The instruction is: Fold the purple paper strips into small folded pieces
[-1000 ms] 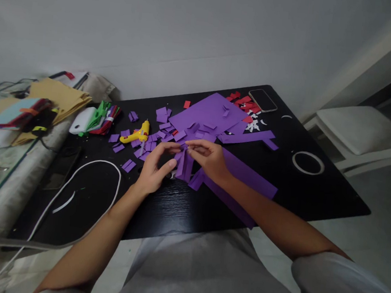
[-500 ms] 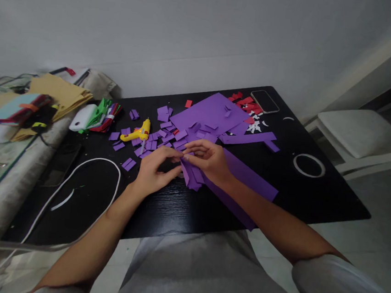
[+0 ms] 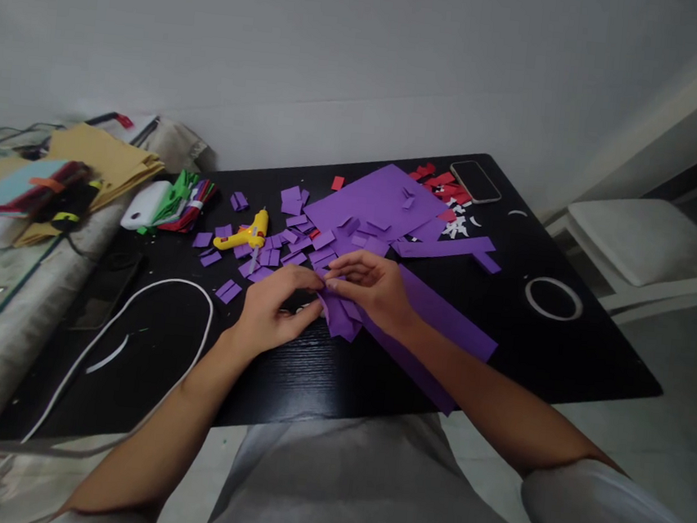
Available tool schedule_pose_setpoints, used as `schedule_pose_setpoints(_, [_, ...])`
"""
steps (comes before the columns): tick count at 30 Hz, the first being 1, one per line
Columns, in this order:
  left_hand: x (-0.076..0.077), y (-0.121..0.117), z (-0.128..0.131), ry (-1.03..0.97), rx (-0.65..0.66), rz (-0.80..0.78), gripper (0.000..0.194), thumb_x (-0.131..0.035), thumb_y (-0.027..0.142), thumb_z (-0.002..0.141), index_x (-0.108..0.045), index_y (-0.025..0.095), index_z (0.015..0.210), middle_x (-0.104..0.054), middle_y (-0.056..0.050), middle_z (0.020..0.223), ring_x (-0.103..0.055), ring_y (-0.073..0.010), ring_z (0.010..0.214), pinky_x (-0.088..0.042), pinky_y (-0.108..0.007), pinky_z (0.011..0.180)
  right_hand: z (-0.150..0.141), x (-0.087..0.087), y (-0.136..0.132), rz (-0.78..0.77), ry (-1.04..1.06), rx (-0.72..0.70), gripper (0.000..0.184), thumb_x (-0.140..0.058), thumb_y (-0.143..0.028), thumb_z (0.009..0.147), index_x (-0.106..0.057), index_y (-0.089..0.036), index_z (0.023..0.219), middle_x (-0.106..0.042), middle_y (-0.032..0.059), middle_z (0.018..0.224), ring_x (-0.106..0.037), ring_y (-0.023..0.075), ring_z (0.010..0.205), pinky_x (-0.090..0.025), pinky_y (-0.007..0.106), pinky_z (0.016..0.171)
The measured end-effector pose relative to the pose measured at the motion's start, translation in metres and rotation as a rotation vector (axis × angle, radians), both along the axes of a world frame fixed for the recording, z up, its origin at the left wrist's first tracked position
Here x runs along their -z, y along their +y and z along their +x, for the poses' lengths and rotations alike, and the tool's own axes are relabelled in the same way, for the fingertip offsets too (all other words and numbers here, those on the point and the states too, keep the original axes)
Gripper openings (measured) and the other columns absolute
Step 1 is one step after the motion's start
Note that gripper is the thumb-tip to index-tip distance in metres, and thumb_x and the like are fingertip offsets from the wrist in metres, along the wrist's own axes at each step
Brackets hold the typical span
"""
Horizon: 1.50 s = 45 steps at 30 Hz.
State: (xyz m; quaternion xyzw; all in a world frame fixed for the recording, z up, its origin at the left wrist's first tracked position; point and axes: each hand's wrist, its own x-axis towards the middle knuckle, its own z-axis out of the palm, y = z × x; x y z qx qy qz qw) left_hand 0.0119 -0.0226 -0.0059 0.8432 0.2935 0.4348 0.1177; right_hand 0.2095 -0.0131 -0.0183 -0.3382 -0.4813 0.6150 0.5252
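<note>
Between my two hands is a folded purple paper piece [image 3: 341,317], held just above the black table. My left hand [image 3: 279,304] pinches its left edge with thumb and fingers. From the other side, my right hand [image 3: 374,289] closes on its top edge, the fingertips of both hands nearly meeting. Several small folded purple paper pieces [image 3: 273,246] lie scattered beyond my hands. A long purple paper strip [image 3: 454,317] passes under my right forearm. Behind it rests a large purple sheet [image 3: 373,198].
A yellow glue gun [image 3: 246,233] lies left of the paper pieces. A white cable [image 3: 205,322] loops across the table's left side. At the back right are a phone [image 3: 475,181] and red paper scraps [image 3: 447,190]. A white ring [image 3: 553,298] lies at right.
Both hands stay nearly in place. The held purple paper has turned slightly, its lower flaps now closer together. The view has shifted a little.
</note>
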Motion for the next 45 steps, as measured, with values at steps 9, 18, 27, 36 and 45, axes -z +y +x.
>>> schedule_pose_setpoints(9, [-0.001,-0.001,-0.002,-0.057,-0.059,-0.014,0.017,-0.074,0.019,0.086,-0.07,0.02,0.103,-0.077,-0.002,0.09,-0.072,-0.0147,0.079,-0.057,-0.026,0.075,0.003,-0.001,0.001,0.037,0.035,-0.053,0.035,-0.091,-0.029,0.065,-0.073,-0.019,0.093,-0.076,0.003,0.088,-0.073,0.0172,0.086,-0.06,0.033,0.088])
schedule_pose_setpoints(18, [-0.003,0.0,0.0,-0.049,-0.064,-0.039,0.016,-0.073,0.015,0.086,-0.071,0.018,0.102,-0.076,-0.002,0.087,-0.071,-0.0121,0.075,-0.056,-0.022,0.072,0.002,0.003,0.005,0.057,-0.004,-0.031,0.029,-0.091,-0.03,0.066,-0.073,-0.018,0.086,-0.075,0.0018,0.087,-0.071,0.0151,0.084,-0.059,0.032,0.088])
schedule_pose_setpoints(27, [-0.004,0.001,0.0,-0.076,-0.065,-0.083,0.015,-0.075,0.021,0.087,-0.071,0.018,0.101,-0.075,-0.002,0.082,-0.071,-0.0116,0.07,-0.056,-0.021,0.069,0.002,0.004,0.005,0.021,0.018,-0.05,0.029,-0.091,-0.029,0.067,-0.071,-0.018,0.086,-0.073,0.0002,0.083,-0.071,0.0144,0.081,-0.059,0.033,0.09])
schedule_pose_setpoints(36, [0.0,0.004,-0.002,0.007,0.01,-0.085,0.013,-0.07,0.018,0.09,-0.07,0.017,0.103,-0.074,-0.003,0.087,-0.07,-0.0126,0.076,-0.056,-0.023,0.072,0.015,0.001,0.013,0.118,-0.178,-0.209,0.029,-0.087,-0.026,0.072,-0.072,-0.016,0.094,-0.074,0.0027,0.087,-0.071,0.0137,0.082,-0.059,0.03,0.084])
schedule_pose_setpoints(45, [-0.003,0.007,-0.004,0.043,0.031,-0.093,0.009,-0.069,0.022,0.092,-0.068,0.017,0.099,-0.073,-0.005,0.089,-0.07,-0.0155,0.079,-0.055,-0.027,0.074,0.017,-0.001,0.013,0.177,-0.257,-0.247,0.026,-0.08,-0.027,0.079,-0.07,-0.016,0.1,-0.076,0.0047,0.091,-0.073,0.0152,0.085,-0.058,0.029,0.082])
